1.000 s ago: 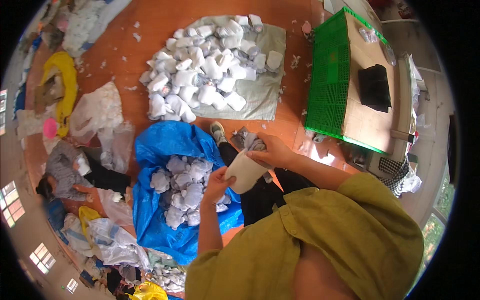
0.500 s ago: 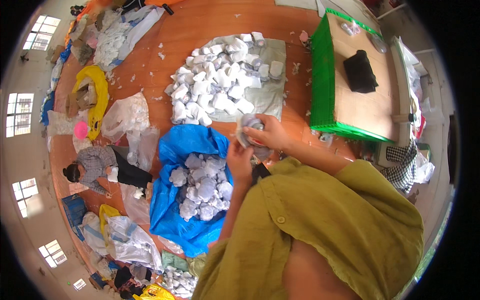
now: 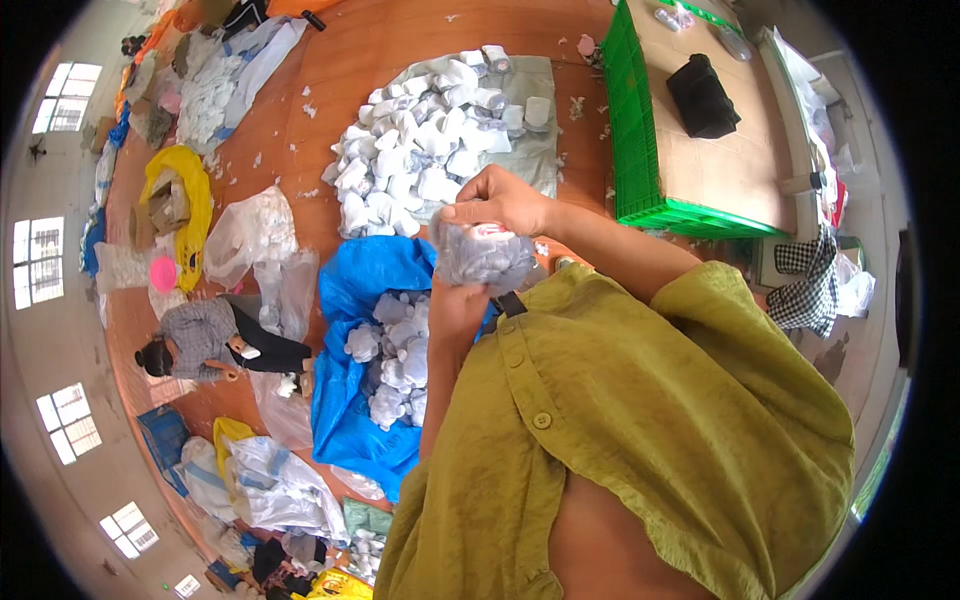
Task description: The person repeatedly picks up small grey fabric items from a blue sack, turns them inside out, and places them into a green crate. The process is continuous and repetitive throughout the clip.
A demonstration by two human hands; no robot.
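Observation:
Between my hands is a grey plush toy (image 3: 485,258) with a small red patch near its top. My right hand (image 3: 503,201) is closed on its upper edge, thumb and fingers pinching the fabric. My left hand (image 3: 462,297) supports it from below; the toy covers most of those fingers. Close by on the left, a blue bag (image 3: 338,370) stands open, with several grey plush pieces (image 3: 400,350) heaped inside. Beyond my hands, white and grey stuffed pieces (image 3: 410,150) are piled on a pale sheet (image 3: 535,155).
At the right stands a green crate (image 3: 638,120) topped by cardboard (image 3: 745,180), with a black cloth bundle (image 3: 703,97) on it. To the left, a person (image 3: 205,335) sits on the floor among clear plastic bags (image 3: 250,235). A yellow bag (image 3: 190,210) lies farther off.
The plush toy has turned so its fluffy grey side shows, and both hands have shifted slightly left. My right hand has risen to its top edge. The whole view has shifted a little.

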